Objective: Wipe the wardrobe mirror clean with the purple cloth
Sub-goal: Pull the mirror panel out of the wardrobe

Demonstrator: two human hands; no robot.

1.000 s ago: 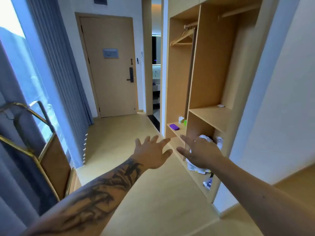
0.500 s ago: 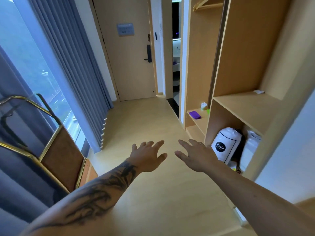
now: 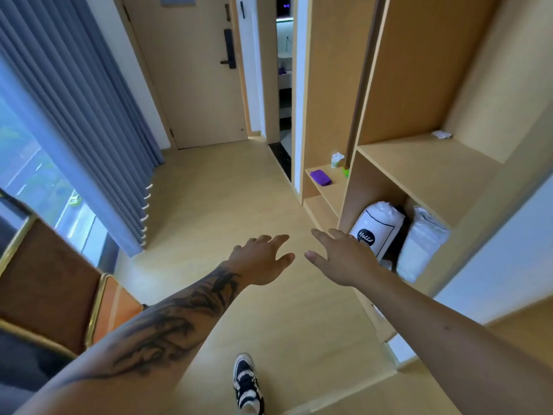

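You've stepped closer to the wardrobe; both your left hand and right hand are spread, empty. The purple cloth lies ahead on the low shelf, nearer your right hand

Purple cloth folded, lying flat on low wardrobe shelf.

- The flat pale wooden door, far beyond the left hand, is cut off by the top edge; its grey sign shows only as a strip.
- The white drawstring bag with a black round label is partly hidden behind the right hand; its print is only partly readable.
- A small white crumpled item on the shelf well above the right hand is too small to identify.
- The black-and-white sneaker below both hands runs off the bottom edge.
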